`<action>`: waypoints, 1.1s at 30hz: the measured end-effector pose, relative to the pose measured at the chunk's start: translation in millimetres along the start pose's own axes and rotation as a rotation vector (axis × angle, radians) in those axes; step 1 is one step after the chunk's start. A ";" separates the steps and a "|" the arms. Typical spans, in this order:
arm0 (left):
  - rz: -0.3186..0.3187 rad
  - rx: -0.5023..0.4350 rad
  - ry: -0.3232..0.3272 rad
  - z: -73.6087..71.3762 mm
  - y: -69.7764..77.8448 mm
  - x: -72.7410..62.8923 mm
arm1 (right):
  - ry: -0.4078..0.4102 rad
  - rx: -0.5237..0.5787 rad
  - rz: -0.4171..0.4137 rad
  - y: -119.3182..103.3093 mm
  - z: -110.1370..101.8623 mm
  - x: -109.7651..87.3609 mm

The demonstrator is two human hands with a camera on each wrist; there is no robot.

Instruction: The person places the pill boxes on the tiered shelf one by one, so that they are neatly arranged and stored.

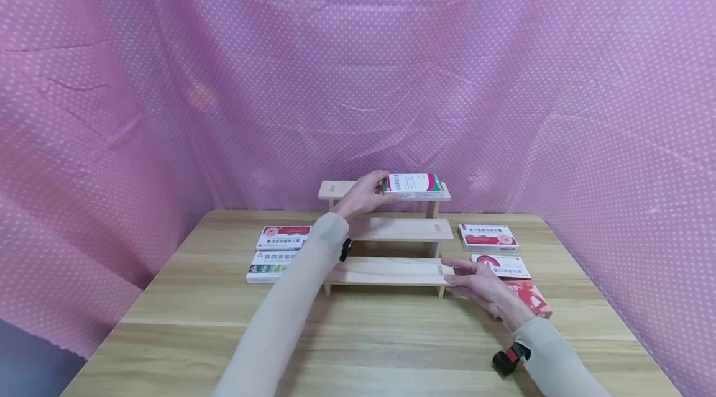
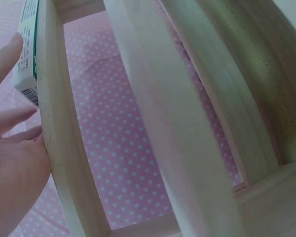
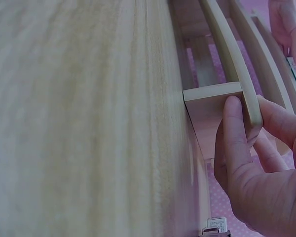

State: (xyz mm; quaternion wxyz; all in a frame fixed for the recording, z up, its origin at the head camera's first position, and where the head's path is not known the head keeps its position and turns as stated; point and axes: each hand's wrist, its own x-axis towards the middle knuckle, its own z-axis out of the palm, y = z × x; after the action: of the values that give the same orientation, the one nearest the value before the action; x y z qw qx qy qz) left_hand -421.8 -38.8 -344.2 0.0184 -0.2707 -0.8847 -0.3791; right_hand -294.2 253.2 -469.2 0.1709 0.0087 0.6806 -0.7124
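Note:
A three-tier wooden display stand (image 1: 391, 269) stands on the table. On the right part of its top tier lies a white, green and magenta medicine box (image 1: 414, 182). My left hand (image 1: 363, 197) holds this box at its left end. In the left wrist view the thumb (image 2: 12, 52) lies against the box (image 2: 27, 54), while other fingers are beside the top board's edge; part of the grip is hidden. With thumb and fingers about the corner, my right hand (image 1: 478, 285) grips the right end of the lowest tier (image 3: 237, 74).
Left of the stand lie a red-and-white box (image 1: 283, 237) and a white box with green pictures (image 1: 271, 266), partly behind the left forearm. To the right are another red-and-white box (image 1: 488, 237), a white box (image 1: 506, 265) and a red box (image 1: 528, 297). Pink dotted cloth (image 1: 358, 74) hangs behind.

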 end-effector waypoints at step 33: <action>0.126 -0.390 0.318 -37.3 -56.7 -87.7 | -0.012 0.037 -0.009 1.9 1.8 -0.3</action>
State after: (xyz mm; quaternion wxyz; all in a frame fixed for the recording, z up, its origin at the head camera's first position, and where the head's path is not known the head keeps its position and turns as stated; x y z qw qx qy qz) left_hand -381.4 -137.1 -376.0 0.1283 -0.2609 -0.7622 -0.5784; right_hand -293.1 251.4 -470.8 0.1717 0.0044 0.6664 -0.7256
